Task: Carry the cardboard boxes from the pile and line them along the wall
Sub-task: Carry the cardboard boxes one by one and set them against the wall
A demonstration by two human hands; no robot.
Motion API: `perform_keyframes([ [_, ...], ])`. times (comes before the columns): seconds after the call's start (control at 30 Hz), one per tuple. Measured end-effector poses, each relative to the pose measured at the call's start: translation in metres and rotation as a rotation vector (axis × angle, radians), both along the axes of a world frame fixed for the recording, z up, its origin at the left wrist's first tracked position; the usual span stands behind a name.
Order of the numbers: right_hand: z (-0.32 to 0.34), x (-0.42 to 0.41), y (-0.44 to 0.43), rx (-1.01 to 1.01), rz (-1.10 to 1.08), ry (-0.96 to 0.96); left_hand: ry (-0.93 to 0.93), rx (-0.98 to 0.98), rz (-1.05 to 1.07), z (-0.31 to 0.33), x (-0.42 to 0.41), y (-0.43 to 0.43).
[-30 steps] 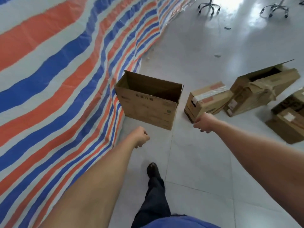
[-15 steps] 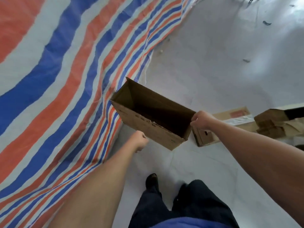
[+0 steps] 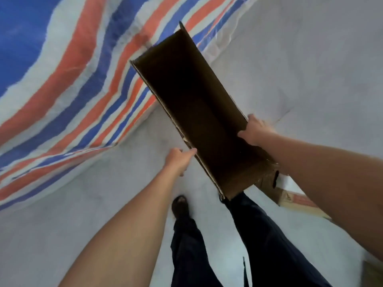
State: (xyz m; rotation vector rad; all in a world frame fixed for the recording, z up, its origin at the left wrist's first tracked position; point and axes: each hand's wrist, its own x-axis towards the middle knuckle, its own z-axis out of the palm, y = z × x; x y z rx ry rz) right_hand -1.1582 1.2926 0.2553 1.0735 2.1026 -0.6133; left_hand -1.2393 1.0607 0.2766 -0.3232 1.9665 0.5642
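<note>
From the head camera, the open cardboard box (image 3: pixel 199 112) hangs tilted above the floor (image 3: pixel 310 69), beside the striped tarp (image 3: pixel 72 79). The right hand (image 3: pixel 256 131) grips its rim with curled fingers. The left hand (image 3: pixel 178 160) touches its side, fingers straight. I'd say it isn't placed yet, and another box (image 3: pixel 290 196) lies near the legs. Bare floor runs along the tarp's edge.

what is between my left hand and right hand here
The open cardboard box: the right hand grips one long wall's rim, the left hand touches the outside of the opposite wall. The head view shows it.
</note>
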Motion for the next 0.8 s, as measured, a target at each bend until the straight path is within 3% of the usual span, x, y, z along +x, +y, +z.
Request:
perform_keyframes([
  [0.13, -0.05, 0.0, 0.014, 0.023, 0.146, -0.052, -0.087, -0.057, 0.156, -0.048, 0.019, 0.023],
  [0.3, -0.063, 0.001, 0.026, 0.046, 0.21, -0.076, 0.045, -0.139, 0.234, -0.071, 0.027, 0.017],
  [0.53, -0.013, -0.001, -0.003, -0.038, 0.255, -0.054, 0.175, -0.131, 0.168, -0.017, 0.027, -0.024],
  [0.8, 0.079, 0.015, -0.135, -0.192, 0.374, -0.001, 0.295, -0.165, 0.339, 0.094, 0.093, -0.166],
])
